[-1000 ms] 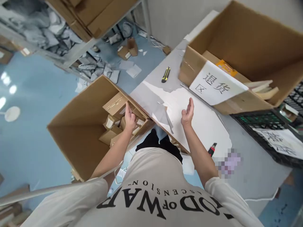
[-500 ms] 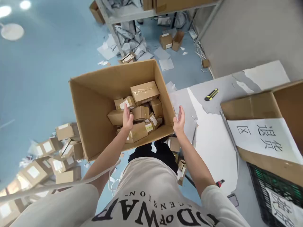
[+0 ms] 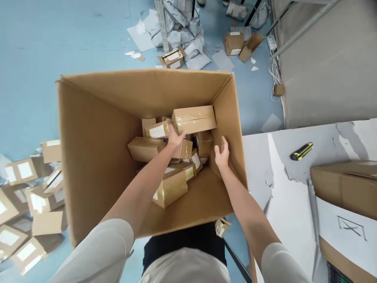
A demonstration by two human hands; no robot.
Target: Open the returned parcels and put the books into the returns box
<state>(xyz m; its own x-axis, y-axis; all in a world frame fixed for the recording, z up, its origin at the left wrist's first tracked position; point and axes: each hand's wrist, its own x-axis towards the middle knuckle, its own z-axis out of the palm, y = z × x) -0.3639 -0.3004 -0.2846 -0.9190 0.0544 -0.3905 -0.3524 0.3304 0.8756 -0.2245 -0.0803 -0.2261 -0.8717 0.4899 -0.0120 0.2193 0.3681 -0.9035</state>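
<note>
A large open cardboard box (image 3: 97, 153) stands before me with several small cardboard parcels in it. My left hand (image 3: 176, 139) is down inside, at the lower left corner of a long taped parcel (image 3: 194, 119); thumb and fingers are apart, and whether it touches the parcel I cannot tell. Just left of that hand lies a parcel with a white label (image 3: 157, 131). My right hand (image 3: 222, 152) is open near the box's right wall, its fingers stretched up and nothing in it. Below my left forearm sits another taped parcel (image 3: 173, 188).
On the right, a table (image 3: 256, 161) bears a yellow and black utility knife (image 3: 302, 151) and a cardboard box with a paper sign (image 3: 347, 224). Many parcels (image 3: 44, 200) lie on the floor at left. Grey mailing bags (image 3: 188, 35) and loose papers lie at the back.
Both hands have reached deeper into the large box; my right hand went from its right rim to inside. My view has moved closer over the box.
</note>
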